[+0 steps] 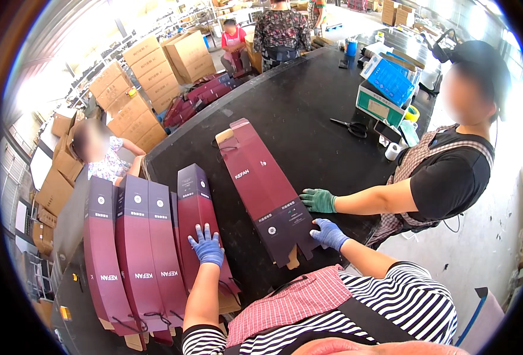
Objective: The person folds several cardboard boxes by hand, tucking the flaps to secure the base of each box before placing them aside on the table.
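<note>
Cardboard cartons (155,65) line the far side of a long black worktable (309,112) in a busy packing hall. Near the table's front edge lies a flattened maroon box (264,186), tilted with its far end toward the table's middle. The right hand (329,234), in a blue glove, rests on that box's near right corner, fingers spread flat and gripping nothing, the forearm coming in from below. The left hand (207,245), also blue-gloved, presses open-palmed on another flat maroon box (195,213), the nearest of a stack of flat boxes (134,248) fanned out to the left. Just beside the tilted box, a co-worker's green-gloved hand (319,200) lies flat on the table. Farther back sit scissors (351,126) and a blue-and-green carton (385,89).
</note>
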